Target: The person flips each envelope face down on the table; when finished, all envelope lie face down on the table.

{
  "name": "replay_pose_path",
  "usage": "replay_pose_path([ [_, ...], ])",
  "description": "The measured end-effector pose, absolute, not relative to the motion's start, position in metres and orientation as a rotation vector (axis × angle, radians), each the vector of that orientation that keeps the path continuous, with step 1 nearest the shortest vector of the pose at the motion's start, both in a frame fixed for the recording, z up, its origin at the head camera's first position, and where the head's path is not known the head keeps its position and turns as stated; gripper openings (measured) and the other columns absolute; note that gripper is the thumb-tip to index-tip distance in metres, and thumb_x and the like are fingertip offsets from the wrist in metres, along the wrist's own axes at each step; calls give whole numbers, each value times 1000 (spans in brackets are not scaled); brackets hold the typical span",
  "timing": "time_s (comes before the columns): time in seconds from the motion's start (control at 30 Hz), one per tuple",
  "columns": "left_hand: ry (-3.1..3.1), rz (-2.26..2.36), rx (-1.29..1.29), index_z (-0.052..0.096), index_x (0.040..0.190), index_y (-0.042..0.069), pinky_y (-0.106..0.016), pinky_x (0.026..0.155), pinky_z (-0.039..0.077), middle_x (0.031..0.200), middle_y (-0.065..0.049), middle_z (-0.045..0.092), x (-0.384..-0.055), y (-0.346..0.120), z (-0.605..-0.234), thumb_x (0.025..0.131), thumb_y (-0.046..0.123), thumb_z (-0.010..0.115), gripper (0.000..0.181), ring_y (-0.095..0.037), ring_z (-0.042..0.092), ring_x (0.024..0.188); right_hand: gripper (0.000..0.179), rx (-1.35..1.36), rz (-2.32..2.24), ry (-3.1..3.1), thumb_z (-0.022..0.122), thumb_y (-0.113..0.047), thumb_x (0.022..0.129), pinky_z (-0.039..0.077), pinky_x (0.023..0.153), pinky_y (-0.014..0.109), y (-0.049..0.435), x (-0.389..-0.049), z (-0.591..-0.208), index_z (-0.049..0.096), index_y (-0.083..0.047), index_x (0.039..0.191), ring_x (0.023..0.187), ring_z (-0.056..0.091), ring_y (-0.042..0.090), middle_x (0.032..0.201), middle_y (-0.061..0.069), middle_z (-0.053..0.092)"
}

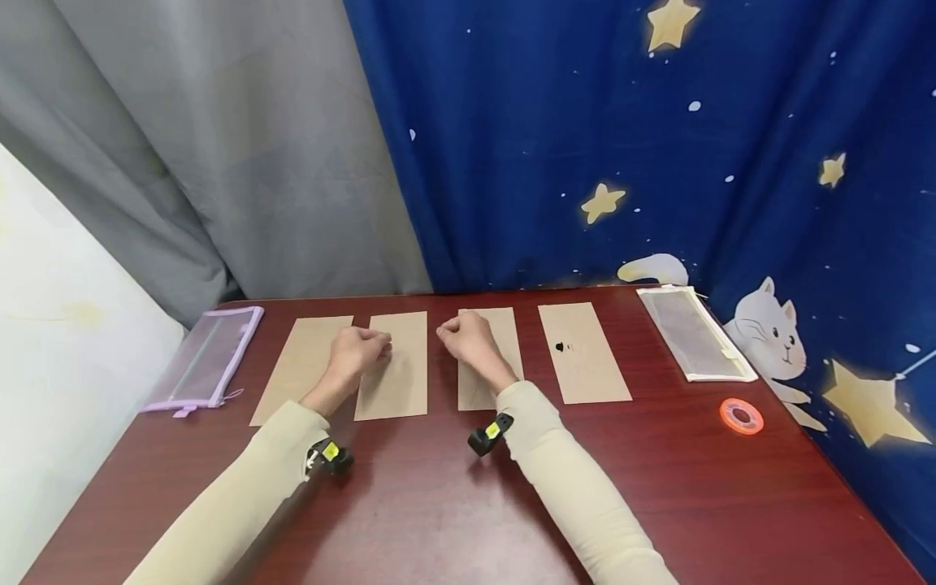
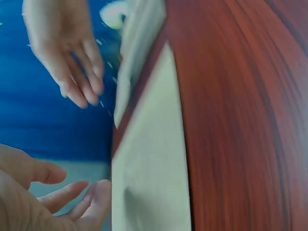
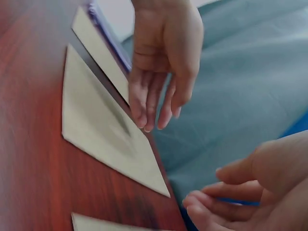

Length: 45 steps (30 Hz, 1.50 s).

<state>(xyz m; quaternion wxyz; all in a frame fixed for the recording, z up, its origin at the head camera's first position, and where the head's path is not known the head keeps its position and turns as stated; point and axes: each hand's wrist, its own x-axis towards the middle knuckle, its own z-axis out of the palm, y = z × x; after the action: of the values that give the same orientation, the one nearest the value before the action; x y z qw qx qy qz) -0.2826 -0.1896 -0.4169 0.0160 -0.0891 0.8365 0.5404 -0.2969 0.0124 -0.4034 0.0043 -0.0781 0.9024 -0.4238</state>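
My left hand [image 1: 356, 352] hovers above the table between two brown paper rectangles, the leftmost one [image 1: 292, 374] and the second one [image 1: 400, 382]. Its fingers bend loosely, and nothing shows between thumb and fingertips. Over the third brown rectangle [image 1: 475, 394] is my right hand [image 1: 475, 341], likewise loosely bent and holding nothing visible. The two hands face each other with a gap between them. In the right wrist view, my left hand [image 3: 166, 57] hangs above the second rectangle [image 3: 91, 115] without touching it. The fourth rectangle [image 1: 588, 366], farther right, bears a small black mark [image 1: 559, 347].
A purple-edged mesh zip pouch [image 1: 201, 361] lies at the table's left. At the right are a white-edged mesh pouch [image 1: 695, 333] and an orange ring [image 1: 727, 415]. Grey [image 1: 292, 162] and blue starry curtains [image 1: 512, 162] hang behind the dark red table [image 1: 409, 504].
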Motion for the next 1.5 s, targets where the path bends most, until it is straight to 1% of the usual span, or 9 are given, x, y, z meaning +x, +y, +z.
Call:
replay_pose_path([
  [0.07,2334,1877,-321,60,126,-16,-22,77,63,88,-11,75,-284,-181,-413,102,9,54,36,-7,70,74,24,-207,-1485,2689,61,-12,98,57,99,33,22,-302,-403,76,-1,113,117,68,26,125,16,71],
  [0.23,1998,1977,-336,51,137,-14,-28,92,61,109,-19,71,-285,-161,-409,103,8,50,41,-15,72,89,37,-69,-1793,2263,50,-3,101,55,105,45,53,-314,-407,57,13,134,120,65,40,130,32,63],
  [0.43,1911,1991,-362,49,141,-11,-32,102,57,137,-31,57,-287,-144,-409,106,15,49,44,-22,72,102,43,6,-1806,2132,44,-1,103,48,113,47,95,-327,-411,43,17,142,132,55,43,141,36,52],
  [0.67,1859,1990,-403,46,145,-8,-39,114,49,144,-32,51,-291,-129,-413,106,18,45,47,-32,64,121,40,162,-1754,2071,40,3,103,55,106,35,135,-331,-416,41,21,139,95,68,19,131,32,56],
  [0.8,1813,2012,-424,44,146,-6,-41,116,46,146,-31,49,-294,-123,-413,106,18,44,47,-36,58,130,40,206,-1771,1955,39,2,104,56,104,32,142,-329,-417,42,19,141,101,69,21,135,33,55],
  [0.93,1767,2032,-451,44,147,-4,-40,117,46,149,-29,46,-297,-116,-411,106,18,44,47,-38,52,135,39,234,-1744,1932,42,-1,105,60,90,24,142,-329,-416,45,15,141,101,69,21,134,30,58],
  [1.07,1737,2038,-452,41,148,-6,-40,118,45,153,-26,40,-301,-110,-411,106,16,45,48,-37,48,137,38,264,-1732,1962,46,-1,104,61,78,19,142,-328,-417,48,13,139,87,70,14,117,21,66],
  [1.27,1696,2060,-461,41,148,-6,-38,118,44,152,-26,39,-305,-107,-412,106,14,43,47,-33,48,133,36,207,-1701,2051,49,0,101,61,89,25,138,-323,-419,52,15,134,80,64,9,96,7,63],
  [1.5,1750,2039,-390,47,139,-11,-34,115,47,114,-13,57,-308,-107,-410,104,8,43,40,-16,58,101,34,171,-1756,2202,53,4,98,61,96,34,129,-313,-420,57,14,130,78,59,10,93,6,62],
])
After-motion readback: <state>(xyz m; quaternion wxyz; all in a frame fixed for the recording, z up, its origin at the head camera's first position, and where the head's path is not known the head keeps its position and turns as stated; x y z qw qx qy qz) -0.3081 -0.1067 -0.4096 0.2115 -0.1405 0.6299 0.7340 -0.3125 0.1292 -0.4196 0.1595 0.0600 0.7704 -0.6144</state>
